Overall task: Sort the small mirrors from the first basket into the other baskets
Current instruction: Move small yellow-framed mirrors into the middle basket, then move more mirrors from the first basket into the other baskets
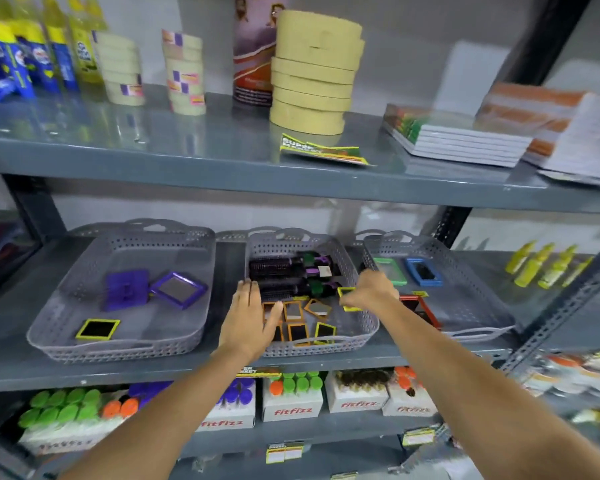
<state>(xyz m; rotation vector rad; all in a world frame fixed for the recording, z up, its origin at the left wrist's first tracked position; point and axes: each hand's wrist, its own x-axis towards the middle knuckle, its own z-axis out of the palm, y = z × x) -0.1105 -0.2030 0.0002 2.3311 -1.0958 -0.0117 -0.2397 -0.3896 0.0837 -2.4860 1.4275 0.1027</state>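
- Mirrors (303, 322), small and square with orange or yellow frames, lie jumbled at the front of the middle basket (362, 308), with dark hair rollers (288, 275) behind them at the back of that basket.
- Our left hand (248, 315) is spread flat and open over the left front corner of this pile, fingers pointing away from us, holding nothing; the nearest orange-framed mirrors sit just right of its fingertips.
- Our right hand (369, 291) is curled closed at the right rim of the middle basket, pinching a yellow-framed mirror (347, 299); part of the frame is hidden by the fingers.
- Right basket (478, 306) stands just beside that hand, to its right, already holding a green mirror (390, 270), a blue mirror (423, 271) and a red mirror (420, 308).
- Left basket (66, 303) holds two purple mirrors (153, 289) and one yellow-framed mirror (97, 329); it lies across our left hand, well apart from the right.
- We judge the held mirror matches the yellow one on the left, so the move crosses the left arm unless it goes into the nearer right basket.
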